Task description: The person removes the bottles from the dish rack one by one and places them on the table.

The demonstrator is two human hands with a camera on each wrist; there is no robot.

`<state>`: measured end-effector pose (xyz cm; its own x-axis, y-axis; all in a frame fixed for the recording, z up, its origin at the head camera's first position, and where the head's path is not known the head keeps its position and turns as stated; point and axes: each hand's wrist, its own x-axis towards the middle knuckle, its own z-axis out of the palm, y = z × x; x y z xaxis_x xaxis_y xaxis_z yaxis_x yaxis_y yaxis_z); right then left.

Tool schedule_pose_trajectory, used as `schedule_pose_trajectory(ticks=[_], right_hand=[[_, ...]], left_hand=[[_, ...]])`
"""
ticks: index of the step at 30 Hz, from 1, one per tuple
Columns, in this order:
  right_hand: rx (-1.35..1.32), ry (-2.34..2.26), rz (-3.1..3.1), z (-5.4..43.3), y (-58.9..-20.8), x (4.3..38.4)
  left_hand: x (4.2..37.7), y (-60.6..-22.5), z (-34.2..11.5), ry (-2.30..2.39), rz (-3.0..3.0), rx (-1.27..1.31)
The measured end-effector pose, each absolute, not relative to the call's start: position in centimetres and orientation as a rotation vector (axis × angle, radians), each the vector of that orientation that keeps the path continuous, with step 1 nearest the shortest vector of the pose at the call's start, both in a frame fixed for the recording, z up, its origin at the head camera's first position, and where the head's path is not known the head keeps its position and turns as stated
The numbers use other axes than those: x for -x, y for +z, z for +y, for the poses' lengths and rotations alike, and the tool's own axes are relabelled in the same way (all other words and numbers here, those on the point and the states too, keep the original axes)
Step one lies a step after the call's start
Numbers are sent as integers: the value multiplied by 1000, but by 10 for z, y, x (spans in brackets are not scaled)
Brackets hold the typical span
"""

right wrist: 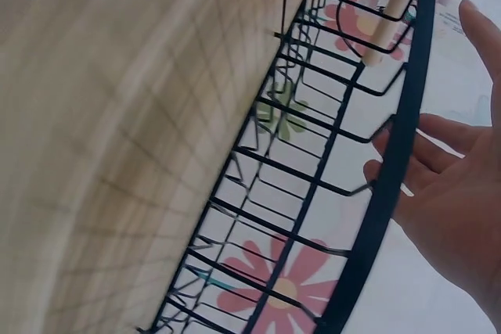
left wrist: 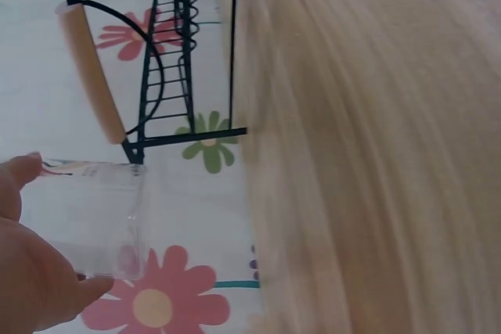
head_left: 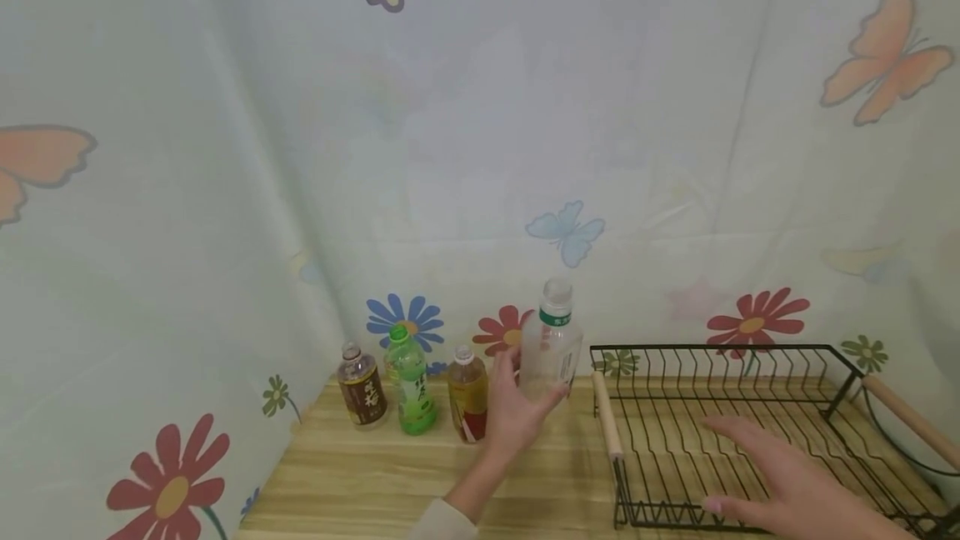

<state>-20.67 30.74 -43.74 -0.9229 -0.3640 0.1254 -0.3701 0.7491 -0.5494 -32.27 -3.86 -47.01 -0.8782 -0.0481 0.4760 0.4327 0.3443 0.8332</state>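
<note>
My left hand grips a clear plastic bottle with a green neck band, near its lower half, and holds it up off the table. In the left wrist view the fingers and thumb wrap the bottle's transparent body. Over the black wire dish rack hovers my right hand, its fingers spread and nothing in them. The right wrist view shows that hand beyond the rack's dark rim.
Left of the held bottle stand a brown-labelled bottle, a green bottle and a bottle with a yellow and red label. They stand on a wooden table before a flowered curtain. Wooden handles flank the rack.
</note>
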Motion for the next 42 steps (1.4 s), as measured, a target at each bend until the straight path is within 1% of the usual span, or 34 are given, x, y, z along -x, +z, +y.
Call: schedule_pose_trajectory(ticks=[8, 18, 30, 34, 42], right_hand=[[-638, 1064, -3001, 312, -455, 206], [-722, 1294, -3085, 316, -460, 208], [-737, 1308, -3174, 319, -462, 209], [-816, 1320, -3160, 319, -464, 213], [-1055, 1452, -3042, 322, -468, 215]], left_hand=[[326, -487, -42, -1557, -2257, 300], [332, -506, -45, -1569, -2328, 251], [330, -515, -49, -1536, -2413, 206], [330, -518, -51, -1529, -2438, 187], [335, -518, -60, -1617, -2499, 214]])
